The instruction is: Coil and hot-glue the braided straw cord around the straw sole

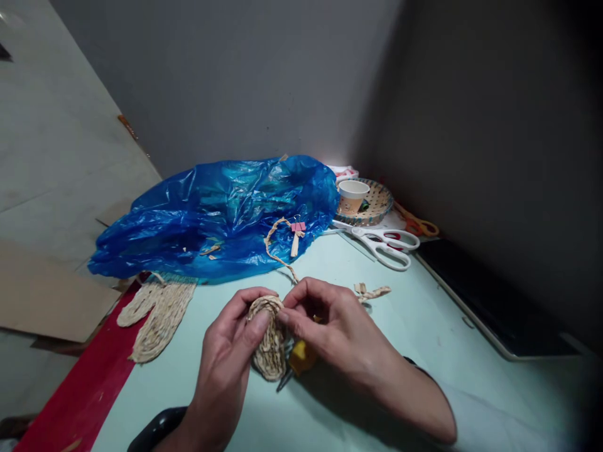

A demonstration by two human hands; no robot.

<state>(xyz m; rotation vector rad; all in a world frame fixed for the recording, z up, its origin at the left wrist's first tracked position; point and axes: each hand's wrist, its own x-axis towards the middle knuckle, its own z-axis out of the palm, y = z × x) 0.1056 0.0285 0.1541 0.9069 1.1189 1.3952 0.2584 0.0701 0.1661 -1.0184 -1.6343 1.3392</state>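
A small oval mat of braided straw (269, 346) stands on edge over the pale green table (414, 326). My left hand (229, 351) grips its left side, thumb pressed on the face. My right hand (332, 329) pinches the top rim of the mat with closed fingers. A loose braid (277, 248) runs from the mat back onto the blue bag, where a pink clip (298, 226) holds it. Something yellow (301, 356) with a dark metal tip lies under my right hand; I cannot make out what it is.
A crumpled blue plastic bag (211, 216) fills the back of the table. A larger woven straw piece (157, 314) lies at the left by a red strip (89, 389). White scissors (386, 243), a paper cup (352, 196) on a woven tray (377, 204), orange scissors (421, 225) and a dark flat device (494, 301) sit right.
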